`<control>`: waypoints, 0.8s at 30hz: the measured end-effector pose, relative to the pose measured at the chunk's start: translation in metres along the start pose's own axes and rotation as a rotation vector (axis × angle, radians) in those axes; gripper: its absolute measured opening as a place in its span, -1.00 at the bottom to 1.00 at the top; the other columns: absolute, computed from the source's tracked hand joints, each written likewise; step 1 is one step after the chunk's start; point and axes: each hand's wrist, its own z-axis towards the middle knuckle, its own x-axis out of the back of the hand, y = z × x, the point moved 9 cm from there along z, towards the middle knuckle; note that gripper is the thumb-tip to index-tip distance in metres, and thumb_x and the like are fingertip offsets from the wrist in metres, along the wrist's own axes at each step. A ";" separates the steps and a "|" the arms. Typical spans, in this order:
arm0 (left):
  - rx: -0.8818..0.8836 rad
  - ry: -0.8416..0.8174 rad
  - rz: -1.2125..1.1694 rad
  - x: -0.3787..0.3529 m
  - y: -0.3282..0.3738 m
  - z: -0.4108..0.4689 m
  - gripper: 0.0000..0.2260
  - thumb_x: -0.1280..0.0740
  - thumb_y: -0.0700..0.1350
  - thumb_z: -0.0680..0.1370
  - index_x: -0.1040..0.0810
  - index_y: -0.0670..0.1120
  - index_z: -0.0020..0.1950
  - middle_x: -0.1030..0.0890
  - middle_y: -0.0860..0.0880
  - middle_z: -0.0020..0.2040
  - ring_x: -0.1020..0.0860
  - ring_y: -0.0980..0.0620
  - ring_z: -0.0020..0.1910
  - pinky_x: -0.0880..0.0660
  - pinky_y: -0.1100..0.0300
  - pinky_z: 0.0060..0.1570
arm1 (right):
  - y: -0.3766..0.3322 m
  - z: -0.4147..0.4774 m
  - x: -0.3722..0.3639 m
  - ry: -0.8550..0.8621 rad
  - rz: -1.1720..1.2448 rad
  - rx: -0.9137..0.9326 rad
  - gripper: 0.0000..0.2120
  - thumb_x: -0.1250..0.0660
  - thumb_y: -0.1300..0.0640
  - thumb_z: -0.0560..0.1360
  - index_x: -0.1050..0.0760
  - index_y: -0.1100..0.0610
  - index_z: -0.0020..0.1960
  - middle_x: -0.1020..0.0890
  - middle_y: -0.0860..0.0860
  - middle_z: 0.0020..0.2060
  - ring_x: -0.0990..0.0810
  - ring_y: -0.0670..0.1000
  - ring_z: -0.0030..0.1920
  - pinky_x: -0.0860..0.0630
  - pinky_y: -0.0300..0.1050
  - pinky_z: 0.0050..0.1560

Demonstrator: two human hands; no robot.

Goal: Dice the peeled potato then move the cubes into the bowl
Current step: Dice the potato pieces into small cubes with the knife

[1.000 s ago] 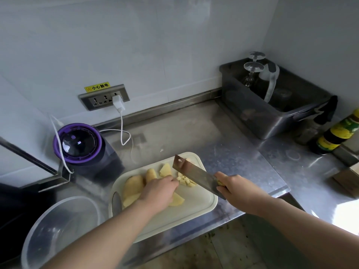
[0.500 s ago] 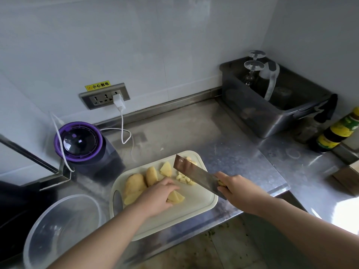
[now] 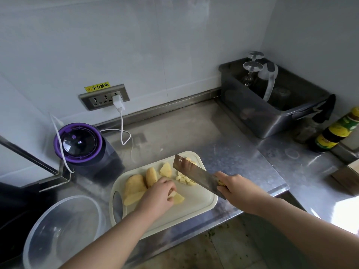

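Note:
A white cutting board (image 3: 196,202) lies on the steel counter with several yellow potato slabs (image 3: 136,186) at its left and a small heap of potato cubes (image 3: 184,179) near the middle. My left hand (image 3: 159,193) pinches a potato slice (image 3: 177,198) on the board with curled fingers. My right hand (image 3: 233,187) grips the handle of a cleaver (image 3: 194,173), whose blade is raised over the cubes, just right of the left hand. A clear plastic bowl (image 3: 38,235) sits empty at the lower left, beside the board.
A purple-rimmed appliance (image 3: 79,144) with a white cable stands behind the board on the left. A dark bin (image 3: 272,117) with glasses sits at the back right, next to a sauce bottle (image 3: 336,131). The counter's front edge runs just below the board.
My left hand slid down the board toward me and now pinches the near potato slice. The cleaver stayed raised, shifting only slightly.

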 end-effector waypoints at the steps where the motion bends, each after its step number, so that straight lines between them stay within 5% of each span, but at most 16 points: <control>1: 0.009 0.015 0.004 0.002 0.000 0.000 -0.78 -0.32 -0.16 0.54 -0.52 -0.04 0.18 -0.39 0.09 0.26 -0.53 0.08 0.05 -0.40 0.34 0.01 | 0.000 0.000 0.000 0.001 0.002 0.002 -0.73 -0.08 0.05 0.68 -0.32 0.01 0.36 -0.59 0.01 -0.12 -0.61 0.01 -0.17 -0.56 -0.10 -0.13; 13: 0.017 -0.044 -0.117 -0.014 0.011 0.011 -0.52 -0.43 -0.06 0.49 -0.41 -0.01 0.38 -0.37 0.02 0.32 -0.46 0.06 0.27 -0.36 0.26 0.27 | -0.003 0.001 -0.002 -0.008 -0.003 0.015 -0.72 -0.08 0.05 0.68 -0.31 0.00 0.38 -0.60 0.02 -0.09 -0.62 0.01 -0.17 -0.58 -0.09 -0.12; 17: 0.072 -0.040 0.075 -0.013 -0.001 0.004 -0.41 -0.41 0.09 0.48 -0.29 0.02 0.46 -0.38 0.03 0.36 -0.43 0.01 0.31 -0.42 0.18 0.26 | 0.003 0.000 -0.007 -0.020 -0.014 0.000 -0.74 -0.07 0.05 0.68 -0.31 -0.01 0.36 -0.60 0.01 -0.10 -0.61 0.01 -0.17 -0.56 -0.11 -0.14; 24: 0.097 0.015 0.096 -0.021 0.007 0.003 -0.51 -0.38 0.01 0.53 -0.31 -0.02 0.41 -0.48 -0.02 0.30 -0.51 0.01 0.25 -0.49 0.21 0.17 | 0.004 0.000 -0.032 -0.081 -0.018 -0.029 -0.81 -0.09 0.10 0.67 -0.34 -0.01 0.27 -0.59 0.03 -0.12 -0.62 0.03 -0.17 -0.62 -0.01 -0.09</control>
